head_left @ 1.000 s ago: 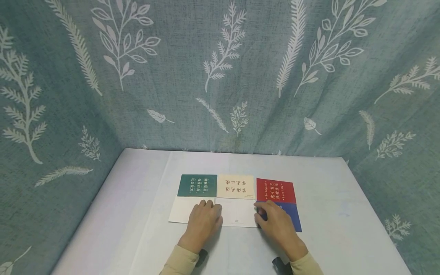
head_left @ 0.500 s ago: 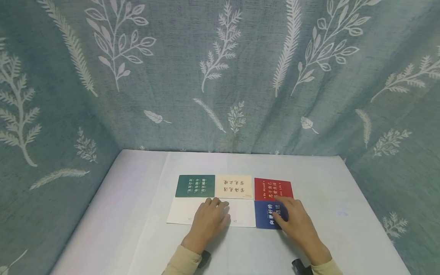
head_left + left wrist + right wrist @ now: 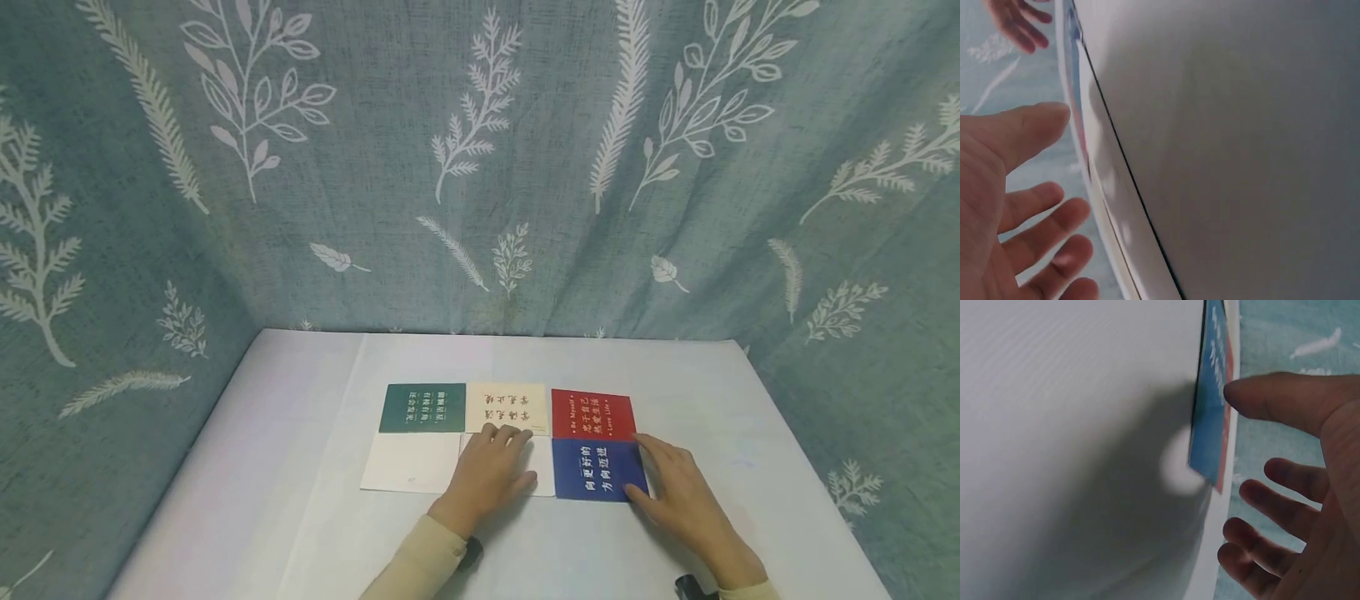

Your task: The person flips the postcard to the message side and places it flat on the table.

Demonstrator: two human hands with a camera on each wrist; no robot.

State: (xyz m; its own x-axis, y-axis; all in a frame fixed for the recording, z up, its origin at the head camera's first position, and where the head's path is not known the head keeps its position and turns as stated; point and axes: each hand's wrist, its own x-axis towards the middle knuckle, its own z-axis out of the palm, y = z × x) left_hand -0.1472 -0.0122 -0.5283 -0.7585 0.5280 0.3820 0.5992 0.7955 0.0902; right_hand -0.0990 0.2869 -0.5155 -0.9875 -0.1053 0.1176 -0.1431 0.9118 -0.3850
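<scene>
Six flat cards lie in two rows of three. In the far row are a green card (image 3: 423,407), a cream card (image 3: 506,405) and a red card (image 3: 592,414), all with printed characters. A blank-looking left white card (image 3: 408,462), a middle white card (image 3: 542,467) and a blue card (image 3: 600,471) form the near row. Over the middle white card is my left hand (image 3: 487,471), fingers relaxed and slightly bent, covering much of it. My right hand (image 3: 682,492) is spread at the blue card's right edge, its thumb near the lower right corner.
The cards lie on a white-covered table (image 3: 300,433). Blue-green curtains (image 3: 390,183) with white leaf patterns surround its back and sides. A dark wrist camera (image 3: 692,587) sits by the right sleeve.
My right hand has moved right, from between the middle white and blue cards to the blue card's right edge. My left hand has shifted right from the left white card's side onto the middle one.
</scene>
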